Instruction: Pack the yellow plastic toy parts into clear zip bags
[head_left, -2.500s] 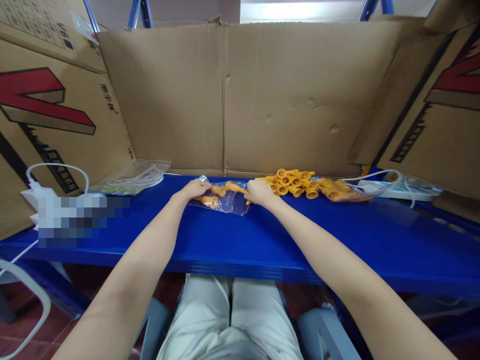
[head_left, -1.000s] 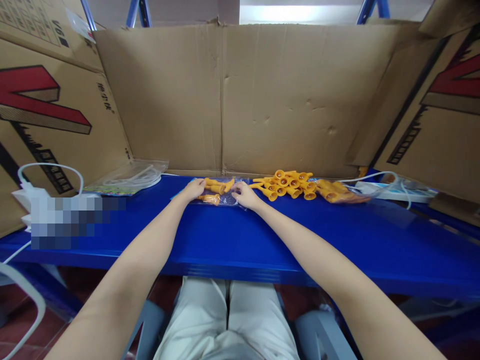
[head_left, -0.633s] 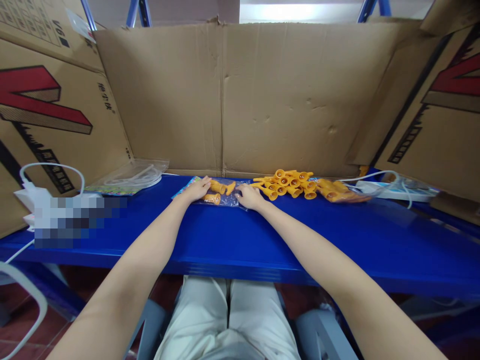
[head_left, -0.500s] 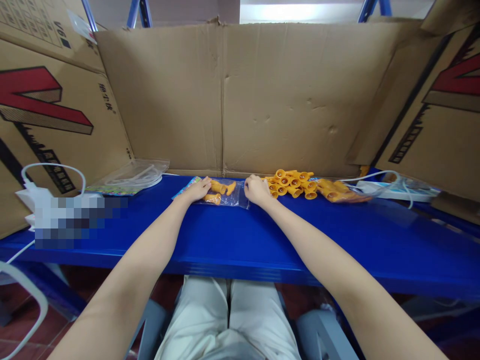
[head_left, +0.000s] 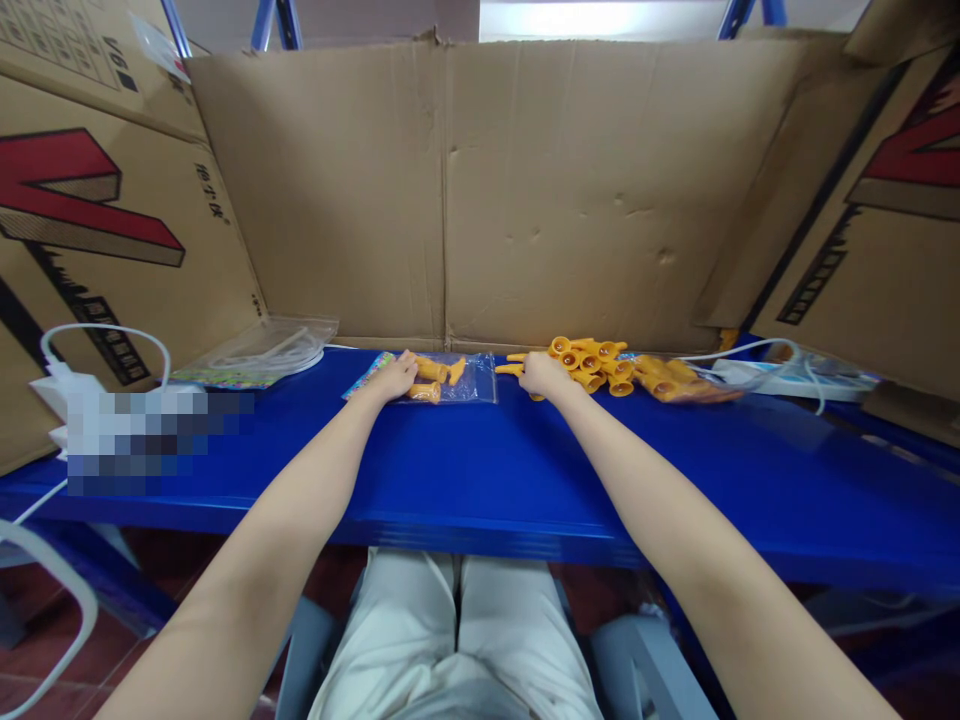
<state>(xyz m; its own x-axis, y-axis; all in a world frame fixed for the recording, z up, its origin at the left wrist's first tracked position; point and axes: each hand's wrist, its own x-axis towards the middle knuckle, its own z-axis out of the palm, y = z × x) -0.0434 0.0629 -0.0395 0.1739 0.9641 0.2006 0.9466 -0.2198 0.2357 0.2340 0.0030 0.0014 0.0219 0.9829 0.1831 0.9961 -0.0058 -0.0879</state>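
Head view: clear bag (head_left: 480,378) partly filled beside the left hand (head_left: 397,376), yellow horns (head_left: 609,350) loose at the right hand (head_left: 545,373)

The clear bag lay flat, its printed end (head_left: 367,374) left of the left fingers, its see-through end stretching right and stopping short of the right fingers. A few bagged horns (head_left: 431,371) sat inside, just right of the left fingertips, with room showing beyond them.

The left fingers rested low over the bag; whether they pinched the film could not be told. The right fingers were curled narrow at the near left part of the loose pile, and any piece inside them was hidden.

Judging by how things lay, filling was only partway along: a few pieces were in, while many were loose around and to the right of the right fingers, mouths facing the wearer. A second bag (head_left: 694,394), farther right of those fingers, also held yellow pieces. Whether either bag was sealed did not show.

Beneath everything spread a blue table (head_left: 465,470). Well left of the left fingers lay a clear packet (head_left: 300,340); beyond both hands stood a tall cardboard sheet (head_left: 562,200).
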